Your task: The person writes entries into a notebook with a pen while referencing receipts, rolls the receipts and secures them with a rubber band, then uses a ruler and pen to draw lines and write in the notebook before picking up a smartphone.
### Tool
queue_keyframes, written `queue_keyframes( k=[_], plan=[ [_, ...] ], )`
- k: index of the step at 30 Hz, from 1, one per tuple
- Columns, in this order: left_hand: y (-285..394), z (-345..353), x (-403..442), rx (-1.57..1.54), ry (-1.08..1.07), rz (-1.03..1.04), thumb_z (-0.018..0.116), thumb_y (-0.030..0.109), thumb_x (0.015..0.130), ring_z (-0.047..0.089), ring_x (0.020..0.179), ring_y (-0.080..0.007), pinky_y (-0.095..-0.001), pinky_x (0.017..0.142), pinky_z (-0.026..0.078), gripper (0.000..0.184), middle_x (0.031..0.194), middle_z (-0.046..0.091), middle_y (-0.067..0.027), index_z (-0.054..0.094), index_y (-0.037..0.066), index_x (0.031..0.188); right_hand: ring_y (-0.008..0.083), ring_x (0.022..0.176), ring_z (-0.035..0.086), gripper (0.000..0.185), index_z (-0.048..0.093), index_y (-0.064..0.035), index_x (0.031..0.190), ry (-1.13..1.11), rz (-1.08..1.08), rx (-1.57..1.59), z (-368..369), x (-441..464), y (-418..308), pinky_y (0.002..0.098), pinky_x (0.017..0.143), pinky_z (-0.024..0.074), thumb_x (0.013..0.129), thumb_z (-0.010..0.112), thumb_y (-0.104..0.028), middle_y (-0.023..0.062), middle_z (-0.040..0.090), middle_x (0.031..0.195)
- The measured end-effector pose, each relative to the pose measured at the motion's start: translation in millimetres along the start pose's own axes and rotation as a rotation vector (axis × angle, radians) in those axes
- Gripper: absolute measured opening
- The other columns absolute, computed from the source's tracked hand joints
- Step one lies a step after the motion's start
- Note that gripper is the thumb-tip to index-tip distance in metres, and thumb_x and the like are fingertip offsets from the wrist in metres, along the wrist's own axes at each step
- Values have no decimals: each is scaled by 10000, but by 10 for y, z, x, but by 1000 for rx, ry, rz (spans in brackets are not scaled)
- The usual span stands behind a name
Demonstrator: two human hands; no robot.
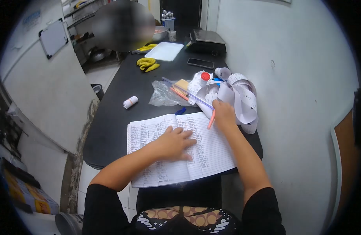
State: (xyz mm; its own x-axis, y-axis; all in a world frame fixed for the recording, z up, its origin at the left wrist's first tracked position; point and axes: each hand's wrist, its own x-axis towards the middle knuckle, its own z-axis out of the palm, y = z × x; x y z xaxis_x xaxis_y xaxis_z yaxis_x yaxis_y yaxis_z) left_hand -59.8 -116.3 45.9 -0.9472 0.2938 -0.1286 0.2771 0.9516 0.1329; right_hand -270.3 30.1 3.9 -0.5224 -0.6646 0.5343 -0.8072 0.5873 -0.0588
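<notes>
An open lined notebook (215, 152) with handwritten columns lies at the table's near edge. My left hand (173, 144) rests flat across its middle, fingers spread. Above the notebook's upper right corner, my right hand (224, 114) is closed around a slim pink pen (211, 120), its lower end pointing down to the page. A long clear ruler-like strip with a purple edge (188, 93) runs up to that hand; I cannot tell whether they touch. Beside the hand curls a heap of paper receipt tape (243, 98). A blue object (180, 111) lies just above the notebook.
A clear plastic bag (164, 94), a red-capped bottle (205, 76) and a small paper roll (130, 102) lie beyond the notebook. Farther off are a phone (200, 63), yellow gloves (147, 64), a white tray (164, 51) and a scale (206, 41). A wall borders the right.
</notes>
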Motion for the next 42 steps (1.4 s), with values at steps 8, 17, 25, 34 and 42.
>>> queue_keyframes(
  k=[8, 17, 25, 34, 42],
  plan=[
    [10, 141, -366, 27, 27, -125, 517, 516, 864, 314, 1326, -300, -552, 1000, 293, 569, 1432, 361, -119, 459, 210, 1341, 388, 825, 559, 108, 494, -66, 908, 21, 128, 244, -235, -3, -122, 439, 705, 451, 811, 537, -88, 168, 545, 894],
    [-74, 223, -615, -40, 101, -236, 588, 425, 853, 303, 1334, -301, -562, 1032, 248, 538, 1422, 377, -127, 494, 170, 1318, 362, 716, 530, 135, 522, -10, 844, -106, 109, 651, -1213, -1256, -614, 403, 627, 438, 742, 611, -7, 167, 503, 777],
    [-455, 222, -405, -279, 303, -288, 650, 133, 810, 519, 1140, -278, -432, 995, 335, 300, 1222, 573, -137, 639, 72, 1103, 329, 660, 516, 148, 519, -13, 820, -171, 203, 727, -1109, -1688, -1034, 378, 589, 433, 741, 643, -6, 152, 499, 760],
    [-215, 176, -434, -71, 153, -201, 640, 189, 814, 517, 1109, -294, -400, 915, 411, 319, 1224, 563, -146, 621, 38, 1095, 326, 644, 529, 148, 525, -31, 806, -184, 231, 652, -1023, -1768, -1010, 382, 570, 442, 735, 654, -21, 138, 508, 755],
    [28, 142, -569, -204, 43, -57, 651, 182, 815, 519, 1120, -306, -390, 967, 409, 301, 1248, 547, -151, 625, 50, 1084, 306, 647, 579, 161, 547, -75, 820, -329, 201, 571, -1197, -1712, -1103, 385, 553, 470, 741, 681, -118, 93, 535, 746]
  ],
)
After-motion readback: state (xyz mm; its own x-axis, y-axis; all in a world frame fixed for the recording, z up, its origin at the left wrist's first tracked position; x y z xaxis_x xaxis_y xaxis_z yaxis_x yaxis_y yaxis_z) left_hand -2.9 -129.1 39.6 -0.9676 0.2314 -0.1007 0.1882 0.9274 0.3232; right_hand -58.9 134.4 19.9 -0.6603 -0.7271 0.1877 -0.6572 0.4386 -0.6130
